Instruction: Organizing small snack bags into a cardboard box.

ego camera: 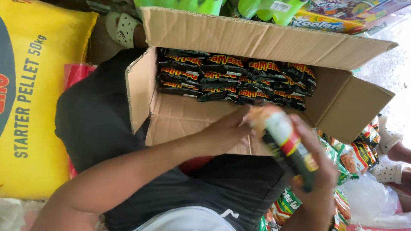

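Right of centre in the frame, the right hand [317, 170] is closed around a blurred snack packet [287, 145], whose long axis runs from upper left to lower right. The left hand [228, 129] touches the packet's upper end with fingers curled, just over the cardboard box [191, 117]. Rows of dark packets [231, 79] fill the box's upper part, directly above both hands. A yellow sack [21, 94] lies at left.

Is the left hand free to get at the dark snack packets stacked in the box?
Probably yes: the left hand is already inside the open cardboard box, flaps folded back, and nothing lies between it and the dark packets.
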